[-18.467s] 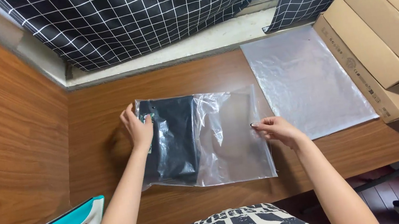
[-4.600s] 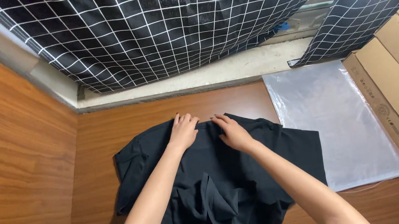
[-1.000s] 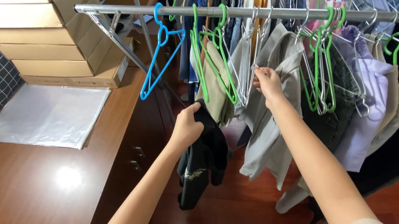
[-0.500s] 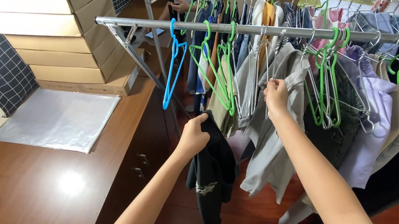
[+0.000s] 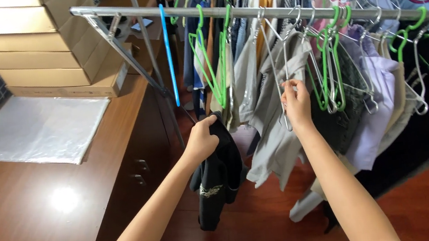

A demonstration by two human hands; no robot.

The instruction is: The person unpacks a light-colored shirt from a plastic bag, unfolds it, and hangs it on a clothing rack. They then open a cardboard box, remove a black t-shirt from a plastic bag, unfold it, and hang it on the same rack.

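Black garment [image 5: 216, 175] gripped in left hand [image 5: 201, 139], right hand [image 5: 297, 103] pinching wire hanger [image 5: 274, 74]

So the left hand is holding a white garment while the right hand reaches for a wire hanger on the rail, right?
Not quite: the garment in the left hand is black, not white, as the head view shows. The right hand does reach a wire hanger on the rail.

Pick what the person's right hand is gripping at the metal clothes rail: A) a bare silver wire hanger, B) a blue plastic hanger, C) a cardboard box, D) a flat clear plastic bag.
A: the right hand pinches the bare silver wire hanger hooked on the metal clothes rail, while the left hand holds the crumpled black garment.
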